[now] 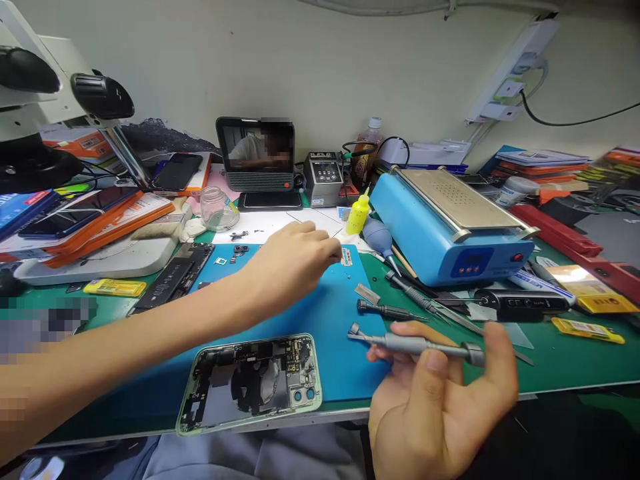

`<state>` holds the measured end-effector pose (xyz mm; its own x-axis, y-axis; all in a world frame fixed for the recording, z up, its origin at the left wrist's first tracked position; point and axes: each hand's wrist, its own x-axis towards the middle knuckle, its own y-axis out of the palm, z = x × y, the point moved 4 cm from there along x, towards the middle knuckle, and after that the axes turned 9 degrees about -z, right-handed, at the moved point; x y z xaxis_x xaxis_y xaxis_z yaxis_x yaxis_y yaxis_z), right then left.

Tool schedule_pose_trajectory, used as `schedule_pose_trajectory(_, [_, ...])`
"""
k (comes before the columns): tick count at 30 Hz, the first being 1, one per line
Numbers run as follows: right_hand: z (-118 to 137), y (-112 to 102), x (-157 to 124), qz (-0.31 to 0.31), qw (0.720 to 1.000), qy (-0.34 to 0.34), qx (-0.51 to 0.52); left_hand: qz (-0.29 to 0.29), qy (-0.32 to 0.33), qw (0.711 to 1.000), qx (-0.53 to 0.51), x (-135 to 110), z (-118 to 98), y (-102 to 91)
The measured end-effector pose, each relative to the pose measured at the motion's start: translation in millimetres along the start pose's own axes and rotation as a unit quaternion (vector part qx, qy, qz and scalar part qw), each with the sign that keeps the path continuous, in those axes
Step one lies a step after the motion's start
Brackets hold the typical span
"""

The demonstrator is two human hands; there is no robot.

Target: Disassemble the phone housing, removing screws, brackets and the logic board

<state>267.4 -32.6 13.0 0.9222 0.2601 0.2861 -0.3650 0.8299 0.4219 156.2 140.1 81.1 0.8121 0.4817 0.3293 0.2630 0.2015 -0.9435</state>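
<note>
Well, right hand [435,407]: lower right, palm up, with its thumb and fingers curled around a gray screwdriver [405,342].
Screwdriver tip: hard to make out; its left end sits above the blue mat [345,360].
Left hand [303,263]: middle of the frame, curled up over the mat's far edge. The fingertips are hidden, so I cannot tell if it holds something.
Open phone [223,393]: bottom middle, lying near the front edge of the mat, pale green around the rim. Inside are dark parts, small gold bits at the upper right corner, and two round camera holes at the lower right. Some inside parts are too small to name.
Dark screwdriver [390,311]: lying right of the middle, above the right hand.
Camera piece [241,250]: a small dark part on the mat, left of the left hand.
Glass jar [219,210]: left of the middle, top open. What is in it is hard to see.
Yellow bottle [359,215]: standing right of the middle, with a thin pointy top.
Brown bottle [367,147]: behind the yellow one, white cap on, partly hidden by cords.
White tub [515,193]: right side, tipped over and blurry; its inside is hidden.
Microscope [45,100]: upper left, cut off by the frame.
Left edge: blurry squares cover part of the arm.
</note>
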Motion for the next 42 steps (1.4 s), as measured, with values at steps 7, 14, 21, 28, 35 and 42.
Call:
schedule_pose_trajectory(7, [35,-38,73,0.060,0.907,-0.278,-0.310,-0.044,0.002,0.997,-0.070,-142,-2,-34.8])
schedule_pose_trajectory(14, [5,-42,111,0.425,0.648,-0.460,-0.434,-0.034,-0.133,0.985,-0.102,-250,13,-4.3])
schedule_pose_trajectory(21, [20,-24,82,0.412,0.653,-0.470,-0.427,-0.052,-0.197,0.960,-0.190,-253,4,-5.2])
schedule_pose_trajectory(28, [34,2,48,0.439,0.666,-0.457,-0.394,-0.125,-0.280,0.905,-0.295,-264,16,-12.5])
schedule_pose_trajectory(35, [30,36,0,0.321,0.889,-0.211,-0.247,-0.224,-0.285,0.827,-0.430,-244,20,-16.3])
schedule_pose_trajectory(42, [4,51,-24,0.344,0.908,-0.197,-0.136,-0.248,-0.248,0.801,-0.485,-202,5,-27.5])
